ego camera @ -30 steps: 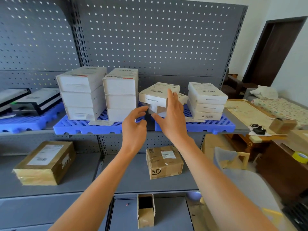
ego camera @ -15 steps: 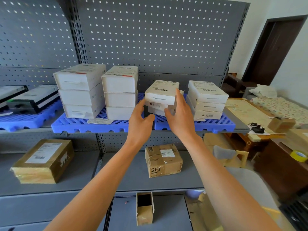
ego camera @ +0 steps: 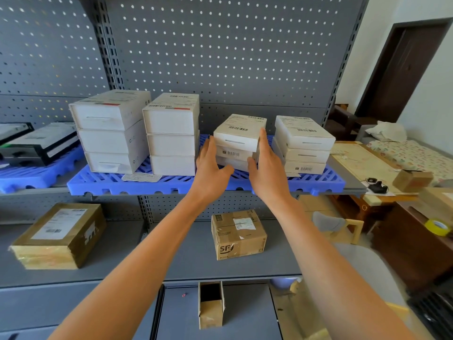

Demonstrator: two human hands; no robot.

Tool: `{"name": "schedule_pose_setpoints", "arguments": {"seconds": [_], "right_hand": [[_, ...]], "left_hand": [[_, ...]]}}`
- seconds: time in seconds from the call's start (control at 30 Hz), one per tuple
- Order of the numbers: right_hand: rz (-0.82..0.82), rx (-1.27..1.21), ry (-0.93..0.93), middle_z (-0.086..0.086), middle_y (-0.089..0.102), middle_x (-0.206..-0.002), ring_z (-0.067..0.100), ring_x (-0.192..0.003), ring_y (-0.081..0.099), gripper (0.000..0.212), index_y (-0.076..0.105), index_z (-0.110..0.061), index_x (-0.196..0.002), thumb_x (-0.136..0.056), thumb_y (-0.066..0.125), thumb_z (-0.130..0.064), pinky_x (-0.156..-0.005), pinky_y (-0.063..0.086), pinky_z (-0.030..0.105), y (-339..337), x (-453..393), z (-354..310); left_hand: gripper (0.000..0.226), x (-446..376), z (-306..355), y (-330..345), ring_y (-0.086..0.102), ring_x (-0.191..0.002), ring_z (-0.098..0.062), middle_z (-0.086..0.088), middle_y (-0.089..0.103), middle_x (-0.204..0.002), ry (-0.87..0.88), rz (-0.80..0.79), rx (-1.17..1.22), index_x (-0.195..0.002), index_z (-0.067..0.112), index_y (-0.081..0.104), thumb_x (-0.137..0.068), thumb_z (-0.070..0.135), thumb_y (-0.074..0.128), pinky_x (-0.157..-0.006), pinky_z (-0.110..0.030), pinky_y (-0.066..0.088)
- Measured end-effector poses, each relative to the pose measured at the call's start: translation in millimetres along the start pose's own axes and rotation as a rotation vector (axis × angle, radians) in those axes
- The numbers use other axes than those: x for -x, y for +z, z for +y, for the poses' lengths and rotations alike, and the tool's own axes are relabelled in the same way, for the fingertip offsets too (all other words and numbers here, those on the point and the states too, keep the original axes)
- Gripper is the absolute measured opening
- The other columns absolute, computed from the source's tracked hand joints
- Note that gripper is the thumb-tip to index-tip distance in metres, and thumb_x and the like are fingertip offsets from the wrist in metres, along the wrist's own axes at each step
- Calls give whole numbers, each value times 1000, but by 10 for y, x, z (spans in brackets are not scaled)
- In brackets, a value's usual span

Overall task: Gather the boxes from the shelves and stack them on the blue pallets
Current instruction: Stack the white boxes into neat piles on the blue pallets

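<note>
Nearest, both hands flank a small stack of white boxes (ego camera: pixel 236 141), fingers straight: left hand (ego camera: pixel 210 168) beside its left face, right hand (ego camera: pixel 266 165) against its right. Beneath, the blue pallet (ego camera: pixel 171 184) carries three more stacks.

Behind the shelving we saw a grey pegboard panel (ego camera: pixel 232 57) dotted with holes. At the far right stood a dark wooden door (ego camera: pixel 402 69) in a pale wall. Below it we noted a bed with a patterned cover (ego camera: pixel 411 158) and a white pillow (ego camera: pixel 384 131). A wooden surface (ego camera: pixel 362 165) beside the bed carried a small black device (ego camera: pixel 377 186). Further right we found a roll of yellow tape (ego camera: pixel 438 227) on dark furniture, and a grey-seated chair (ego camera: pixel 338 227) nearby.
</note>
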State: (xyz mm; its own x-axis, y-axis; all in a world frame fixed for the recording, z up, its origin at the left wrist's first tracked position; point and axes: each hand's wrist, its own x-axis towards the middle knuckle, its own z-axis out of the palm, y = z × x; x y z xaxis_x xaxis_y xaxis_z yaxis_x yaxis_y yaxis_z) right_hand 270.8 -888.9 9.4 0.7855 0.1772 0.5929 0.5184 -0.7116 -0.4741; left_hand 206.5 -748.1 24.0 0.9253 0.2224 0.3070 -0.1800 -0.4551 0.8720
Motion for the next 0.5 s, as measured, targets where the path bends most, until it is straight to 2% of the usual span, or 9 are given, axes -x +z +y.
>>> {"name": "schedule_pose_setpoints", "arguments": {"seconds": [0.1, 0.17, 0.23, 0.27, 0.33, 0.37, 0.43, 0.5], "right_hand": [[-29, 1, 11, 12, 45, -148, 23, -118, 55, 80, -7, -24, -159, -103, 49, -17, -83, 53, 36, 16, -31, 10], [-47, -15, 24, 11, 47, -147, 22, -114, 57, 82, -8, -25, -159, -102, 50, -16, -82, 53, 35, 19, -57, 11], [-79, -41, 35, 9, 47, -147, 23, -110, 59, 88, -9, -28, -159, -99, 54, -16, -80, 55, 35, 18, -85, 8], [-98, -56, 43, 8, 47, -148, 24, -110, 59, 92, -10, -30, -158, -97, 56, -16, -79, 56, 36, 16, -97, 5], [-132, -86, 63, 6, 46, -149, 25, -115, 56, 96, -12, -32, -158, -93, 57, -14, -80, 56, 38, 4, -115, -13], [-147, -97, 74, 5, 46, -149, 26, -116, 55, 97, -12, -33, -157, -92, 57, -13, -82, 55, 39, 0, -122, -25], [-169, -115, 91, 5, 46, -148, 27, -116, 54, 99, -13, -34, -157, -91, 57, -11, -86, 56, 41, -5, -136, -49], [-187, -138, 112, 5, 48, -146, 26, -112, 57, 101, -14, -36, -156, -90, 57, -10, -86, 57, 43, -2, -137, -66]], "left_hand": [[87, -47, 7, -16, 22, -149, -18, 1, 26, -161, -7, -10, 33, -161, 25, 11, -88, 7, 56, -120, -48, 31], [88, -87, -16, -12, 28, -146, -17, 2, 32, -158, -10, -19, 47, -160, 26, 14, -84, 13, 57, -118, -44, 35], [87, -107, -17, -16, 34, -141, -14, 4, 38, -153, -21, -35, 57, -158, 26, 18, -80, 17, 56, -113, -33, 40], [83, -113, -12, -16, 38, -137, -12, 5, 42, -149, -19, -44, 63, -156, 25, 22, -82, 14, 57, -106, -22, 43], [75, -130, -11, -19, 47, -121, -1, 9, 47, -139, -5, -55, 90, -152, 26, 27, -87, 2, 57, -81, 0, 41], [74, -133, 7, -24, 49, -112, 7, 12, 49, -132, 1, -59, 119, -152, 25, 28, -88, -2, 56, -71, 3, 40], [73, -134, 48, -39, 48, -98, 25, 20, 50, -121, -6, -61, 159, -152, 23, 27, -90, -5, 54, -67, 6, 37], [72, -139, 65, -46, 45, -87, 36, 29, 48, -111, -10, -64, 189, -152, 19, 27, -91, -7, 53, -66, 7, 36]]}}
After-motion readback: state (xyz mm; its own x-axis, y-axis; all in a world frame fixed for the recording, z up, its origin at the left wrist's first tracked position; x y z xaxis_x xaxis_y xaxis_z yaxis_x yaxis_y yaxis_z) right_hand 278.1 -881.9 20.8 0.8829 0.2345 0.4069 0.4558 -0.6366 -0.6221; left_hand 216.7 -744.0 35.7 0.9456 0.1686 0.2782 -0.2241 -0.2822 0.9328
